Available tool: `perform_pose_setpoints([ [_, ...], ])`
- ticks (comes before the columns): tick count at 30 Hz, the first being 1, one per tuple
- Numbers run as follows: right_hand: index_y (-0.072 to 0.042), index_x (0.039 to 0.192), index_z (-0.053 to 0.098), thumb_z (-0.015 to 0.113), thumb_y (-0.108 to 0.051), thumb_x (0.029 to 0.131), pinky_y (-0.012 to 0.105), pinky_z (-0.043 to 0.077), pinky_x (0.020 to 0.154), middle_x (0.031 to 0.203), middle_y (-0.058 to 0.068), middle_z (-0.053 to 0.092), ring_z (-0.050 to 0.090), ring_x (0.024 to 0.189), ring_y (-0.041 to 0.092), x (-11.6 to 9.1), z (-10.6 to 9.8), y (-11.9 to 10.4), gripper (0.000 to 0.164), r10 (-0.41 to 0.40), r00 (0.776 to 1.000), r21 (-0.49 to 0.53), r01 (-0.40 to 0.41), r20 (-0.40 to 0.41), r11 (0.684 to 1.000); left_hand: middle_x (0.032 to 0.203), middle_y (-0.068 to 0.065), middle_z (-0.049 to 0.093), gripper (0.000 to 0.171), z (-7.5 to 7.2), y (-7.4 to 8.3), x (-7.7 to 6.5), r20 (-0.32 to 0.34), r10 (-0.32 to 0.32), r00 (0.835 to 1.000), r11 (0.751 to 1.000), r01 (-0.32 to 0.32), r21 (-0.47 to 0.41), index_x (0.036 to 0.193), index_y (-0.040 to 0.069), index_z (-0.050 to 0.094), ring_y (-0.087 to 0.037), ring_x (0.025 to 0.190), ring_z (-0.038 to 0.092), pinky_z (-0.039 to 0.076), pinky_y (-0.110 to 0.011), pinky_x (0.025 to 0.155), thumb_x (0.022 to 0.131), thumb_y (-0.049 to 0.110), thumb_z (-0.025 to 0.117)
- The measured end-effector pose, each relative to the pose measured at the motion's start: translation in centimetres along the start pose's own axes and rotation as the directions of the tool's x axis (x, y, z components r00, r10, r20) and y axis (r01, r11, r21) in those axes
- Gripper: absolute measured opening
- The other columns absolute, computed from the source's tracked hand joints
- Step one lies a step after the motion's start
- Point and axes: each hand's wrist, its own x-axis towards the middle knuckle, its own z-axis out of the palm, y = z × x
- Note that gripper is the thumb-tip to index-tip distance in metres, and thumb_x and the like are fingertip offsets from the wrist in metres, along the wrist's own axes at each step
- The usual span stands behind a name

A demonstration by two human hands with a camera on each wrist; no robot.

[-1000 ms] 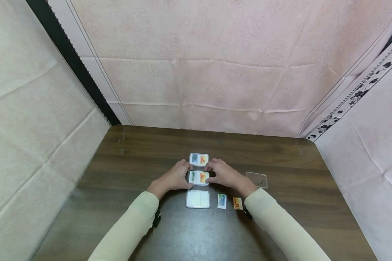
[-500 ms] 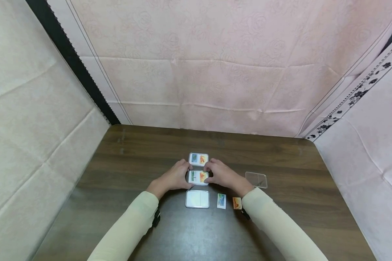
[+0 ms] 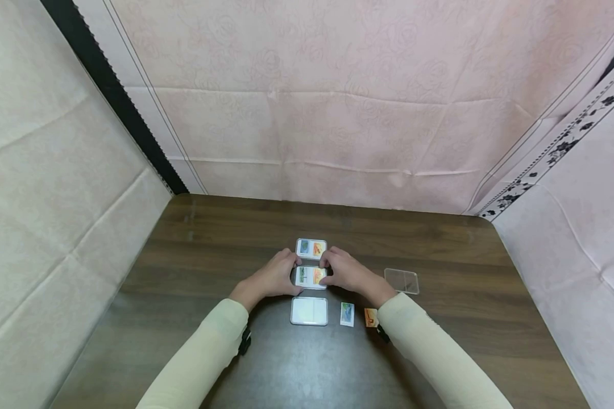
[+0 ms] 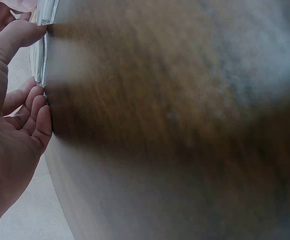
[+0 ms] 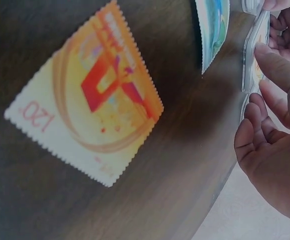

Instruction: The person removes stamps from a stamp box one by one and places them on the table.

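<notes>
In the head view, a clear stamp case (image 3: 307, 278) with a green-and-white stamp and an orange stamp in it lies mid-table. My left hand (image 3: 271, 277) holds its left side, thumb at the near corner and fingers at the far one. On the opposite side, my right hand (image 3: 354, 276) holds the case between thumb and fingers. The left wrist view shows the case edge-on between thumb and fingers. A loose orange stamp (image 5: 110, 100) marked 120 lies close to the right wrist camera, with a blue-green stamp (image 5: 213, 30) beyond it.
Just behind the held case lies a similar case (image 3: 311, 249) with two stamps. Nearer me is another case (image 3: 309, 312) with a whitish inside. A clear lid-like plastic piece (image 3: 402, 281) lies to the right on the wooden table (image 3: 194, 295). Cloth (image 3: 312, 130) hangs behind.
My right forearm has shifted slightly left, so its wrist strap and sleeve come closer to the orange stamp. Both hands keep their hold, and the cases stay in place.
</notes>
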Motion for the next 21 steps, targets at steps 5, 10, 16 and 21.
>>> perform_pose_setpoints([
  [5, -0.011, 0.104, 0.064, 0.086, -0.022, 0.085, 0.033, 0.052, 0.085, 0.107, 0.002, 0.058, 0.054, 0.093, 0.017, 0.08, -0.07, -0.24, 0.031, 0.004, 1.000, 0.029, -0.004, -0.010, 1.000, 0.112, -0.003, 0.052, 0.064, -0.06, 0.08, -0.04, 0.000, -0.005, 1.000, 1.000, 0.005, -0.002, 0.123, 0.004, 0.060, -0.017, 0.100, 0.050, 0.050, -0.034, 0.090, 0.077, 0.037, 0.089],
  [10, -0.011, 0.100, 0.061, 0.085, -0.018, 0.086, 0.030, 0.052, 0.076, 0.096, 0.001, 0.060, 0.055, 0.085, 0.016, 0.24, -0.04, -0.24, 0.029, 0.003, 1.000, 0.073, -0.003, -0.005, 0.997, 0.112, -0.003, 0.052, 0.063, -0.13, 0.14, -0.04, 0.002, -0.011, 1.000, 1.000, 0.011, 0.001, 0.123, 0.005, 0.060, -0.017, 0.100, 0.050, 0.050, -0.034, 0.090, 0.077, 0.038, 0.089],
  [16, -0.012, 0.099, 0.059, 0.078, -0.014, 0.093, 0.029, 0.051, 0.073, 0.089, 0.001, 0.061, 0.056, 0.081, 0.015, 0.53, 0.22, 0.24, 0.020, -0.021, 1.000, 0.131, 0.021, -0.001, 0.991, 0.112, -0.003, 0.053, 0.064, -0.10, 0.11, 0.02, -0.002, -0.001, 1.000, 1.000, 0.001, 0.017, 0.123, 0.004, 0.060, -0.017, 0.100, 0.050, 0.050, -0.034, 0.090, 0.077, 0.039, 0.089],
  [21, -0.013, 0.104, 0.064, 0.070, -0.010, 0.098, 0.031, 0.054, 0.078, 0.093, -0.001, 0.067, 0.060, 0.083, 0.013, 0.57, 0.18, 0.27, 0.008, -0.054, 0.998, 0.155, 0.057, -0.026, 0.986, 0.112, -0.004, 0.053, 0.064, -0.06, 0.15, -0.02, -0.002, 0.003, 1.000, 1.000, -0.003, 0.019, 0.123, 0.004, 0.061, -0.018, 0.100, 0.050, 0.050, -0.035, 0.091, 0.077, 0.038, 0.089],
])
